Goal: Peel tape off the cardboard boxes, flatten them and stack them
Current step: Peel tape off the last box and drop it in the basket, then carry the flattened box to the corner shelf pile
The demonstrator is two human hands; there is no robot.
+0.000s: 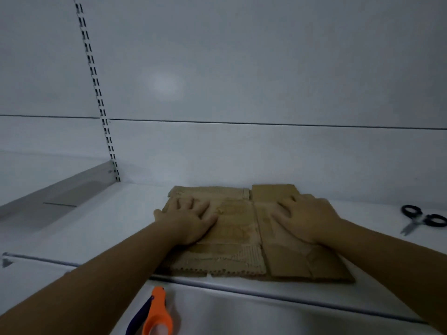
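No legible text, label, brand or number is found. The flattened cardboard (242, 228) is blurred, and nothing can be read on it.
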